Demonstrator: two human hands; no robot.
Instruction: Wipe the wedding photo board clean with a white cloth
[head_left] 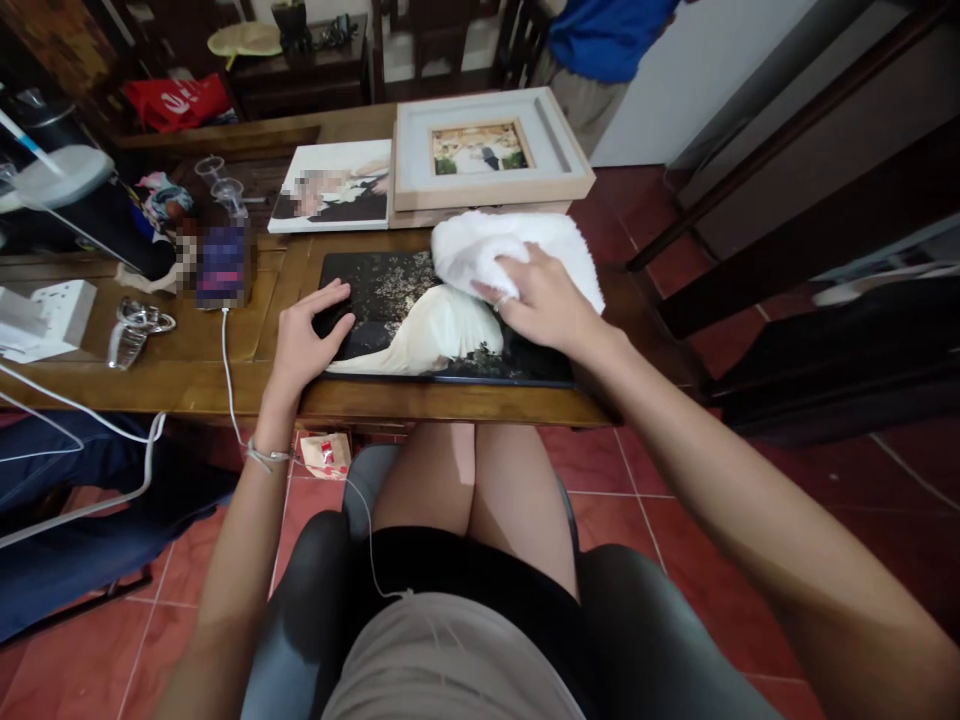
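A brown wooden table (191, 388) spans the frame, its left end cut off by the edge. At the centre, near its front edge, a dark picture panel (450, 335) lies flat, showing a pale gown; its upper right is hidden by a white cloth (472, 240), bunched in the grip of the right hand (544, 300). Above it, a pale framed picture (491, 150) sits at upper centre. At upper right, a person in a blue shirt (611, 40) is cropped by the top edge. The left hand (311, 335) rests with fingers spread on the panel's left end, grasping nothing. At upper left, a red bag (180, 102) bears a white emblem, its lettering unreadable. The phone (221, 265) at left is pixelated; the red print on a paper packet (326, 455) below the table is illegible.
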